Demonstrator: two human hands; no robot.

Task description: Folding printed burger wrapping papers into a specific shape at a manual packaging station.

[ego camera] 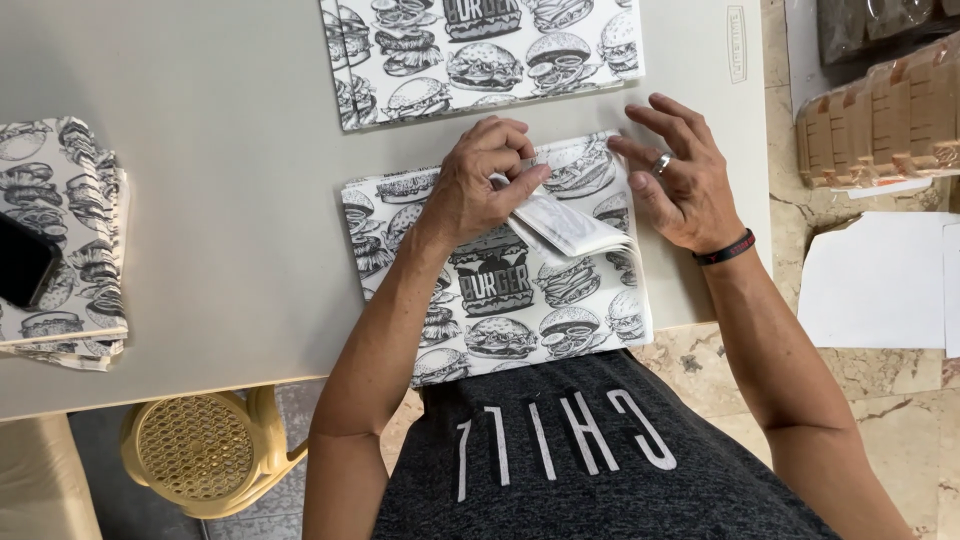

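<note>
The left hand (pixel 480 180) is pinching a few lifted sheets at the top edge of the printed paper stack (pixel 500 300), which is lying at the table's (pixel 230 200) six o'clock edge. The right hand (pixel 680 180), fingers spread and holding nothing, is pressing the stack at three o'clock. Firm pressing there is probably keeping the lower sheets from sliding.

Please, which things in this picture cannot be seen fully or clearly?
- Stack of printed paper sheets, head view: its middle is covered by the left hand; its near edge is hidden by the person's shirt.
- Second stack: cut off by the top edge.
- Third stack: cut off by the left edge, partly under a dark phone.
- Wrapped packages: cut off at right; contents too unclear.
- Right hand: its palm faces down, unseen.
</note>
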